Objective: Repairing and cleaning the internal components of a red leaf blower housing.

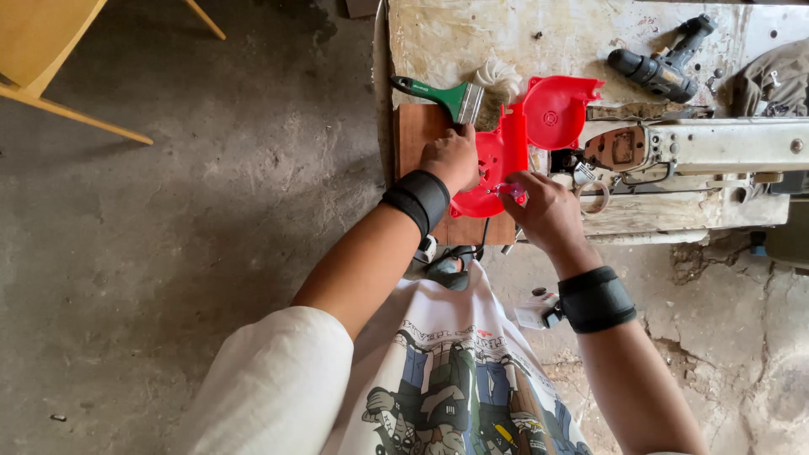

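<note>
Right, the red plastic housing (pixel 506 152) sits on a wooden board (pixel 417 131) at the near left edge of the scarred white workbench (pixel 472 38), with bare concrete floor (pixel 185 211) open to the left. The left hand (pixel 452 157) presses down, clasped over the housing's left side; the right hand (pixel 543 206) pinches a small part against its near edge. A green-handled brush (pixel 447 94) lies just beyond, and a dark cordless drill (pixel 661 63) rests far right.

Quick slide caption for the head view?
Both hands, left and right, work on a red plastic housing beside a green-handled paintbrush.
</note>
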